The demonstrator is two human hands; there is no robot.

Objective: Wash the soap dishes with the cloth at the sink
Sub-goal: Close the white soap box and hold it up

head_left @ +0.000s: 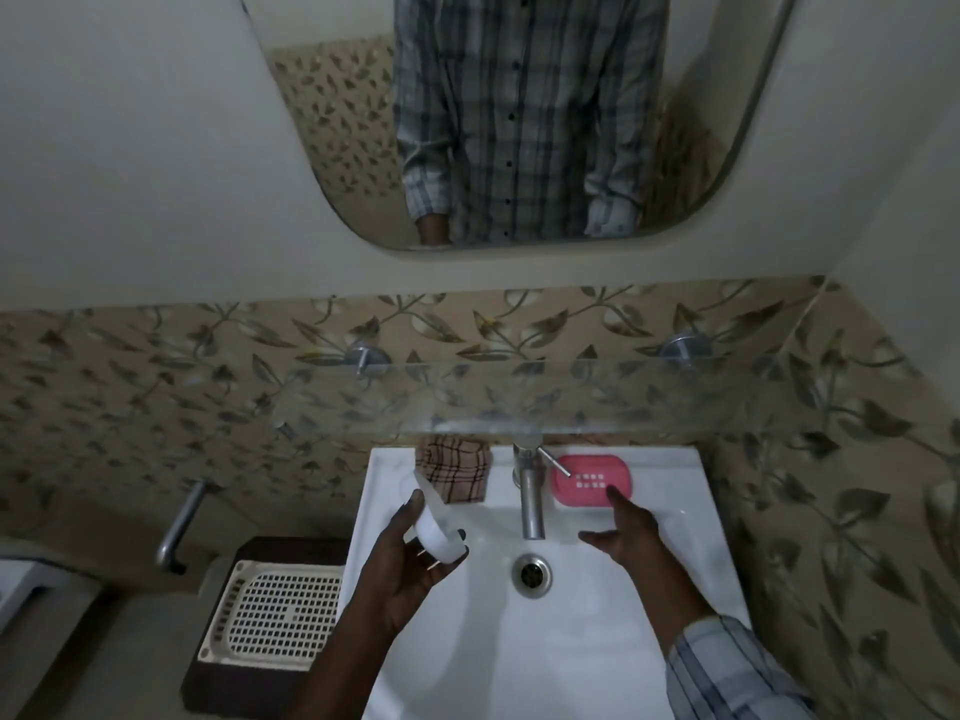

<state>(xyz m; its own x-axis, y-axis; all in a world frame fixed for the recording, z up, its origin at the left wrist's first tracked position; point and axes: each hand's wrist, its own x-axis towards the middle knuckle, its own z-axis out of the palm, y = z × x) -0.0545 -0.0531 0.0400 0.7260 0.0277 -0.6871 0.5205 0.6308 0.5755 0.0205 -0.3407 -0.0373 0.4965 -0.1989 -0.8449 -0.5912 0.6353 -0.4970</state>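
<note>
A white sink (691, 522) sits in the middle, with its round drain (531, 574) near the center and a shiny tap (531, 504) at 12 o'clock from the drain. The left hand (410, 569) is at 9 o'clock from the drain, and its fingers are wrapped around a white soap dish (434, 532) — the dish is tipped up on its side over the basin. The right hand (631, 532) is at 2 o'clock from the drain, with its fingers spread apart and nothing in it, and one fingertip is just beside a pink soap dish (592, 480). The pink soap dish lies flat on the back rim of the sink, at 1 o'clock from the tap's spout. A checked cloth (457, 472) lies on the same rim at 11 o'clock from the spout, just past the white soap dish. Above the sink is a clear glass shelf (571, 397) on a wall with leaf tiles (156, 397), and higher up a mirror (519, 122) shows a striped shirt. At 8 o'clock from the sink — down low — a cream tray with holes (275, 615) rests on a dark brown box (218, 688).
</note>
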